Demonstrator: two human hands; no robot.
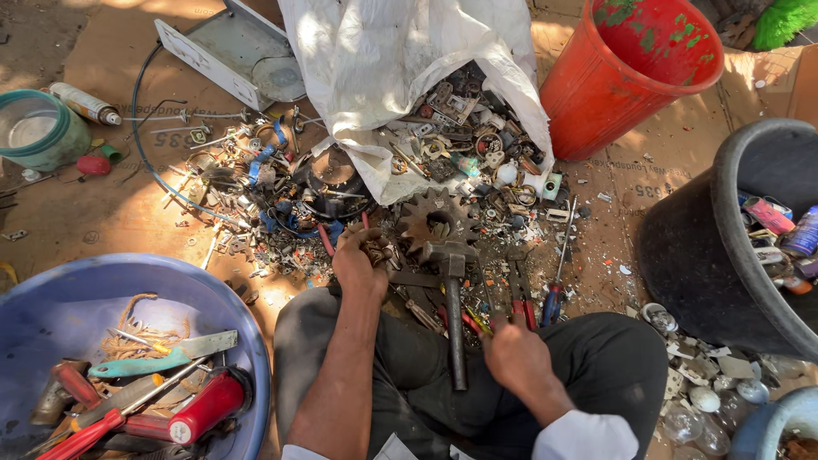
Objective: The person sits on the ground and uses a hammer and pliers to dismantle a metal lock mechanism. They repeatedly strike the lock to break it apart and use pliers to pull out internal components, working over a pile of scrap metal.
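Observation:
My left hand (pixel 358 264) reaches forward into a heap of metal scrap (pixel 281 204) and is closed on a small clump of rusty pieces (pixel 376 248). My right hand (pixel 515 353) rests near my knee, fingers curled by the red handles of pliers (pixel 521 294); what it grips is unclear. A hammer (pixel 454 298) lies between the hands, its head beside a rusty toothed sprocket (pixel 437 221). A screwdriver with a red and blue handle (pixel 555 281) lies to the right.
A white sack (pixel 383 60) spills scrap ahead. A red bucket (pixel 626 77) stands behind right, a black tub (pixel 707 247) with cans right, a blue basin (pixel 60 315) holding tools left, and a green container (pixel 38 132) far left. Bulbs (pixel 699 400) lie bottom right.

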